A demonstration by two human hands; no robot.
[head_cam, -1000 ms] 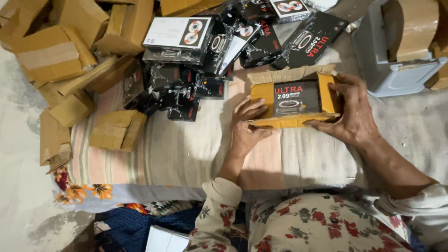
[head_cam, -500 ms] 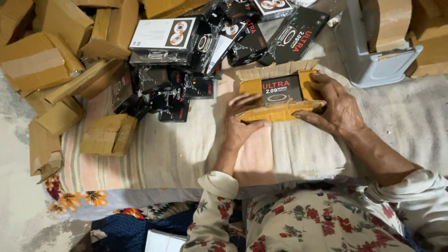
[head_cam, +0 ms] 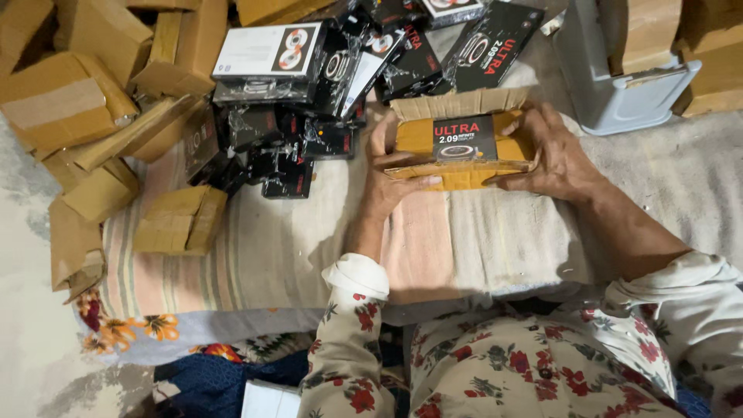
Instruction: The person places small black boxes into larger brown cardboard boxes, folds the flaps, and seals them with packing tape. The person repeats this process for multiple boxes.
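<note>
Both hands grasp an open brown carton (head_cam: pixel 463 166) resting on the striped bedding (head_cam: pixel 255 248). The left hand (head_cam: pixel 387 182) wraps its left end, thumb along the front; the right hand (head_cam: pixel 553 159) clasps the right end. A black box (head_cam: pixel 464 138) sits inside.

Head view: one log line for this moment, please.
left hand: holds cardboard box | right hand: holds same box | inside: black box | flaps: open

Black product boxes (head_cam: pixel 309 116) heaped beside plain brown cartons (head_cam: pixel 70 101), a striped cloth (head_cam: pixel 255 255), and a grey plastic bin (head_cam: pixel 619 93)
</note>
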